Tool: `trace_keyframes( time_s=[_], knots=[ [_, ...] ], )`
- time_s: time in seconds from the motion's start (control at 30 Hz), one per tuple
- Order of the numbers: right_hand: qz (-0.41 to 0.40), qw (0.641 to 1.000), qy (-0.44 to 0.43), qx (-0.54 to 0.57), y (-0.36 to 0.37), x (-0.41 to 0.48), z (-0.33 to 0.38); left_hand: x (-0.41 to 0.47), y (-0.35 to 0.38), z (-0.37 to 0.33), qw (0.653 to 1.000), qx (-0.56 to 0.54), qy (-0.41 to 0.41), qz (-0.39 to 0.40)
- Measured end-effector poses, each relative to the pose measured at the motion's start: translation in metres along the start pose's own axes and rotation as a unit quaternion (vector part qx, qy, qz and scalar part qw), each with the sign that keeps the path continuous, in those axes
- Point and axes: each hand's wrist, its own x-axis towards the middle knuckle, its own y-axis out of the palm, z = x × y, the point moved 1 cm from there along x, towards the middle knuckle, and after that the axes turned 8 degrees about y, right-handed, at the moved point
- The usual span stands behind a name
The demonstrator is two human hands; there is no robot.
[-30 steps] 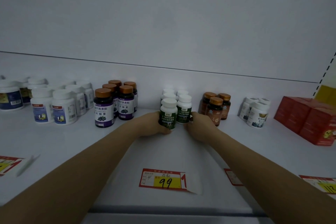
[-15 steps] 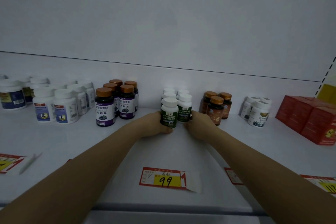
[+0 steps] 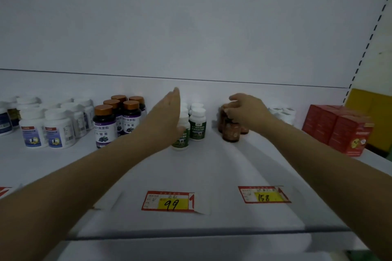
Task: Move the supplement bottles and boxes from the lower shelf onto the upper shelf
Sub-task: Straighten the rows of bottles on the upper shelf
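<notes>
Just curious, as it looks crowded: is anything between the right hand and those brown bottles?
Nothing visible: the right hand curls over the brown bottles. The green-label bottles stand aside, by the left hand.

Two price tags and one bottle label are legible.

Low in the centre of the frame, a red-and-yellow price tag (image 3: 169, 201) lying on the shelf (image 3: 212, 167) bears a handwritten "99" on its yellow field and a large red "1" at its right end. The second tag (image 3: 264, 195), to its right, bears a handwritten "158" on yellow. Left of centre, the front purple-label bottle (image 3: 104, 128) carries Chinese characters, the lower line reading "片糖果". Print on the green-label bottles (image 3: 197, 128), red boxes (image 3: 347, 133) and white bottles (image 3: 57, 131) at left is too small or blurred to read.
</notes>
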Motion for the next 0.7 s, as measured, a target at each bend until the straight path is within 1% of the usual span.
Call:
trace_keyframes(
  time_s=[0.03,0.07,0.1,0.17,0.23,0.33,0.4,0.5,0.7],
  knots=[
    [-0.01,0.999,0.003,0.033,-0.016,0.002,-0.004,0.001,-0.004,-0.015,0.999,-0.018,0.033,-0.037],
    [-0.015,0.998,0.008,0.053,-0.03,0.005,-0.01,0.003,-0.005,-0.03,0.997,-0.043,0.048,-0.053],
    [-0.013,0.998,0.016,0.055,-0.039,0.009,-0.019,0.008,-0.002,-0.044,0.995,-0.07,0.044,-0.048],
    [0.006,0.999,0.044,0.012,-0.044,0.016,-0.041,0.023,0.014,-0.066,0.993,-0.118,-0.015,0.005],
    [0.042,0.996,0.069,-0.039,-0.036,0.023,-0.067,0.039,0.035,-0.08,0.983,-0.155,-0.079,0.057],
    [0.113,0.987,0.062,-0.095,-0.018,0.031,-0.096,0.058,0.066,-0.092,0.963,-0.203,-0.147,0.101],
    [0.147,0.982,0.056,-0.106,-0.011,0.036,-0.108,0.067,0.083,-0.096,0.953,-0.222,-0.175,0.111],
    [0.166,0.979,0.034,-0.112,-0.006,0.043,-0.113,0.079,0.101,-0.092,0.946,-0.226,-0.206,0.104],
    [0.169,0.977,-0.02,-0.129,-0.005,0.045,-0.11,0.095,0.127,-0.084,0.955,-0.212,-0.195,0.073]
  ],
)
